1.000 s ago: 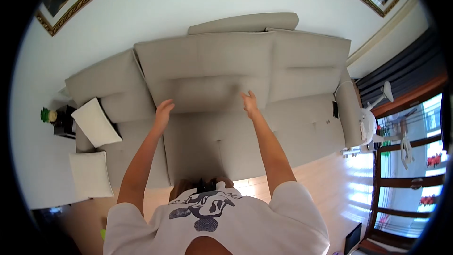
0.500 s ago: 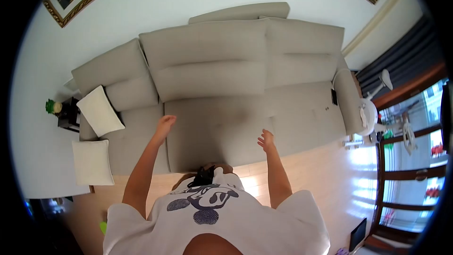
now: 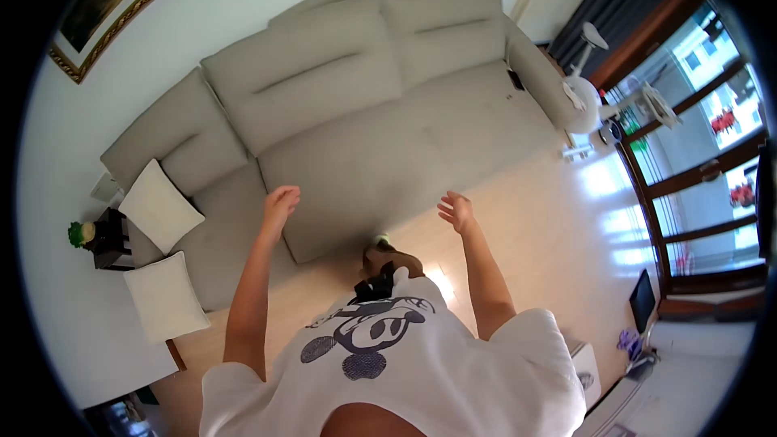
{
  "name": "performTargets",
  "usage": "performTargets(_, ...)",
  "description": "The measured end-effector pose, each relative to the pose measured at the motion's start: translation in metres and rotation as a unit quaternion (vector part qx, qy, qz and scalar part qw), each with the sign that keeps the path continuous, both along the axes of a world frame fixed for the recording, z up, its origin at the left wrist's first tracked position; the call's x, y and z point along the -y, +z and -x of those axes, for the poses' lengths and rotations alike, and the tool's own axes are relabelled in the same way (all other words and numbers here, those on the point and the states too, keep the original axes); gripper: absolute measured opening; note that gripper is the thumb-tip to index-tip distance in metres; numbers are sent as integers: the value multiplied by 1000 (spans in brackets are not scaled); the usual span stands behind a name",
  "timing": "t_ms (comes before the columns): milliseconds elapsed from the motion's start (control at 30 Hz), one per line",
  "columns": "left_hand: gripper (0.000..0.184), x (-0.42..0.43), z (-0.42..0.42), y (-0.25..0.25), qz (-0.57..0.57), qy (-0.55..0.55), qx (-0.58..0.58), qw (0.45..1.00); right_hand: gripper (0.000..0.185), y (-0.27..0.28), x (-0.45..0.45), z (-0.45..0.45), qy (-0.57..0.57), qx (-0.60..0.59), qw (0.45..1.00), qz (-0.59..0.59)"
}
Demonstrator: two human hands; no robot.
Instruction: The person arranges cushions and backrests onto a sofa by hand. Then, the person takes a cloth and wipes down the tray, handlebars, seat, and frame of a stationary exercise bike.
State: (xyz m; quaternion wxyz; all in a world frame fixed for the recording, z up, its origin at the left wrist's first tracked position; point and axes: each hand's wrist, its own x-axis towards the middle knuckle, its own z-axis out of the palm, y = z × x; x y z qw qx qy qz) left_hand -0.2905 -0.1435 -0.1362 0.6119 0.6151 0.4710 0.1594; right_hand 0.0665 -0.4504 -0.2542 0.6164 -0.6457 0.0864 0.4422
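Holding left hand (image 3: 281, 207), loosely curled, at nine o'clock, and right hand (image 3: 457, 211), slightly spread, at three o'clock, before the sofa (image 3: 356, 150) at twelve o'clock, with white cushions (image 3: 162, 210) toward eight and nine.

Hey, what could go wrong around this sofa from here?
The flat black rectangular object lying on the grey-beige upholstered sofa could get sat on. The tiny dark items beside it, too small to identify, might get lost. Your foot, close to the sofa's front edge, may bump it.
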Motion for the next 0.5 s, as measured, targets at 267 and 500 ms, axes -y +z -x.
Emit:
performTargets(267, 28, 89, -33, 12, 38, -60, 94, 993, 48, 57, 182, 8, -176, 56, 982, 49)
performTargets(500, 30, 141, -60, 12, 51, -76, 104, 990, 41, 73, 260, 14, -239, 74, 967, 44)
